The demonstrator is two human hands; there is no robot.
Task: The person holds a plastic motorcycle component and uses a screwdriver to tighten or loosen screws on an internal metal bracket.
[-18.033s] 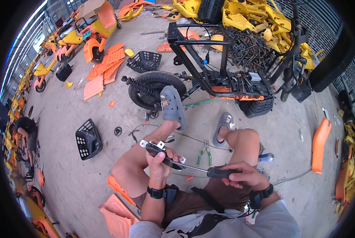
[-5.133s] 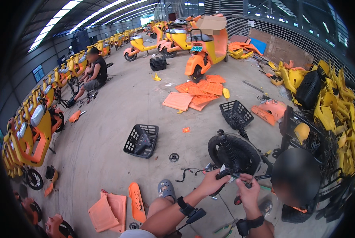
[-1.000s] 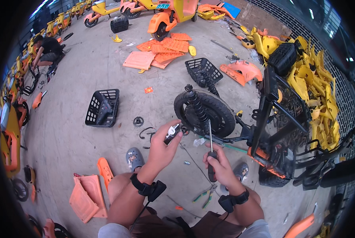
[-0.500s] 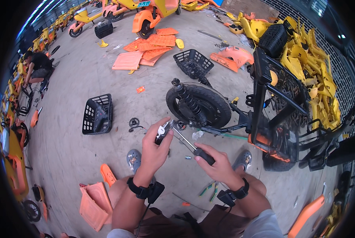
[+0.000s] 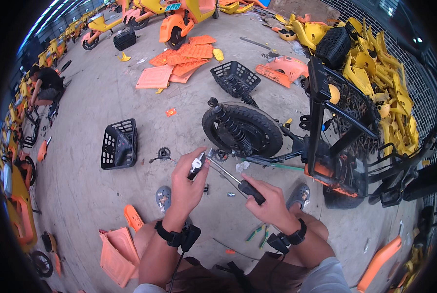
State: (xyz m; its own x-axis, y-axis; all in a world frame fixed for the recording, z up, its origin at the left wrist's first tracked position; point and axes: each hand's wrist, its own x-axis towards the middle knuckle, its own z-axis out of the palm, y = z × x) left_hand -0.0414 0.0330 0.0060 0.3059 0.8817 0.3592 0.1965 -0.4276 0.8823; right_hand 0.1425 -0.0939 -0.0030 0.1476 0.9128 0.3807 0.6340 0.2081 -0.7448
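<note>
A small black-and-silver part (image 5: 197,165), seemingly rigid, light metal, was clenched in the left hand (image 5: 187,184) above the concrete floor (image 5: 130,205), while the right hand (image 5: 267,201) gripped the screwdriver (image 5: 235,179) by its black handle.

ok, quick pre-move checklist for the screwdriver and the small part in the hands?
1. Left hand grips the small black and silver part: ok, fingers wrapped round it.
2. Right hand closed on the screwdriver by its black handle: ok.
3. Screwdriver tip seated in the part: cannot tell, the tip meets the part but the contact is too small to see.
4. Shaft clear of the left fingers: ok, it runs in from the right side of the part.
5. Loose small fastener on the floor between the hands: not ok, it lies loose on the concrete.
6. Bike wheel clear of both hands: ok, apart, beyond them.
</note>
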